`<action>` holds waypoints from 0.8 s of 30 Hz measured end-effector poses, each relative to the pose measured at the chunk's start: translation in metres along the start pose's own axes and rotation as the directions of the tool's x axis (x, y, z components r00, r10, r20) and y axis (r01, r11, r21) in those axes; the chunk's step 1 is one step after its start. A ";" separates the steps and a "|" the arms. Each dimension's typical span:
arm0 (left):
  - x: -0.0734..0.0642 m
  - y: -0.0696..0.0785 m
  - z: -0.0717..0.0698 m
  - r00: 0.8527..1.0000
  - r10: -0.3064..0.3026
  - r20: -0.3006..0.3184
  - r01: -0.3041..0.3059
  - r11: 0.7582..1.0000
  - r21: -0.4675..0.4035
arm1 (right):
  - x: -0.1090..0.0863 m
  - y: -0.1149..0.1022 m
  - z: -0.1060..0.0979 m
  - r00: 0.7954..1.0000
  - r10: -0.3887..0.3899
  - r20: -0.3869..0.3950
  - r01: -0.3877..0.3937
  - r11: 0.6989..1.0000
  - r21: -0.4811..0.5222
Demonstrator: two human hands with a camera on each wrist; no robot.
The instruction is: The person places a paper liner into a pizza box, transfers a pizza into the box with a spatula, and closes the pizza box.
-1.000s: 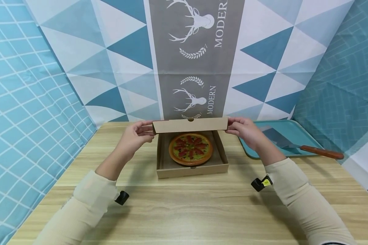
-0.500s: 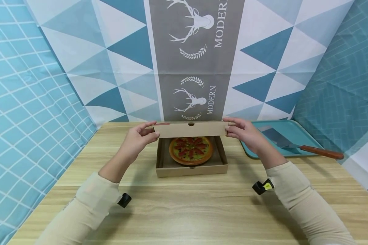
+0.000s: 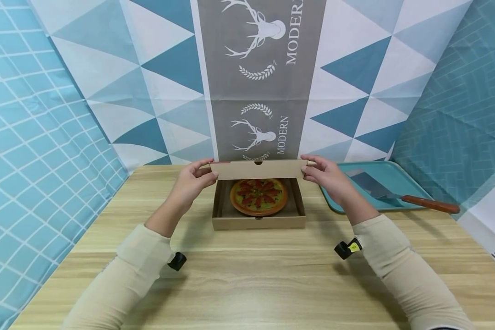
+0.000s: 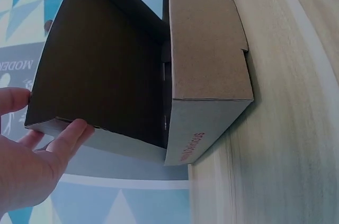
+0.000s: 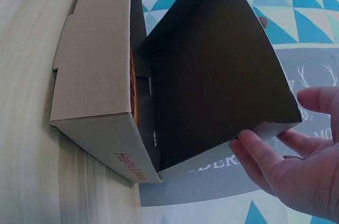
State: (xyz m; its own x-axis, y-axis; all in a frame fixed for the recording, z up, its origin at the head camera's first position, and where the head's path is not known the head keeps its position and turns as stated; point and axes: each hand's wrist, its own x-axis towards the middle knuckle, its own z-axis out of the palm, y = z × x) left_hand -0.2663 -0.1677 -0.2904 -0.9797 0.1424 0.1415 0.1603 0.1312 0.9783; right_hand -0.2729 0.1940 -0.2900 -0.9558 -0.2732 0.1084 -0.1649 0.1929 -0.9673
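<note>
A cardboard pizza box stands partly open on the table, its lid (image 3: 255, 170) tilted up above the base (image 3: 258, 224). Inside the base lies a round pizza (image 3: 258, 197) with red toppings, its far edge hidden by the lid's front flap. At the lid's left front corner, my left hand (image 3: 193, 181) pinches the flap, thumb in front and fingers along the side. My right hand (image 3: 327, 180) grips the opposite corner the same way. Both wrist views show the dark inside of the lid (image 4: 106, 65), with fingers (image 5: 259, 150) under its side wall.
A teal tray (image 3: 400, 176) stands at the back right. On it rests a pizza server (image 3: 371, 184), its wooden handle (image 3: 431, 203) sticking out over the tray's right edge. A patterned backdrop (image 3: 169, 91) rises right behind the table (image 3: 247, 275).
The box base has slid a little away from me. Its lid dipped, then rose slightly, with both hands staying at its corners. My left hand has shifted slightly right.
</note>
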 end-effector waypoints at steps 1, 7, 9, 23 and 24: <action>0.001 -0.001 0.000 1.000 0.001 -0.001 -0.001 1.000 0.000 | 0.001 0.001 0.000 1.000 -0.001 -0.006 0.001 1.000 -0.001; 0.002 -0.006 0.001 1.000 -0.002 0.006 0.001 0.999 0.052 | 0.003 0.010 0.001 0.999 -0.017 -0.027 0.016 0.999 -0.032; 0.001 -0.007 0.001 1.000 -0.012 0.000 0.012 0.997 0.078 | 0.003 0.013 0.001 0.999 -0.017 -0.031 0.015 0.998 -0.065; -0.006 -0.015 0.001 0.999 -0.010 -0.050 0.023 0.963 0.269 | -0.006 0.021 0.006 0.998 -0.008 -0.055 -0.007 0.965 -0.262; -0.007 -0.017 0.001 0.998 -0.015 -0.057 0.030 0.959 0.282 | -0.007 0.022 0.006 0.998 -0.007 -0.057 -0.008 0.963 -0.270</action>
State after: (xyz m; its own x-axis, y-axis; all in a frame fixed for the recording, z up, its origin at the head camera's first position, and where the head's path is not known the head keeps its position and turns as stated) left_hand -0.2620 -0.1697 -0.3078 -0.9872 0.0841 0.1355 0.1581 0.4069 0.8997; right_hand -0.2687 0.1943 -0.3136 -0.9670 -0.2201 0.1286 -0.2165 0.4424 -0.8703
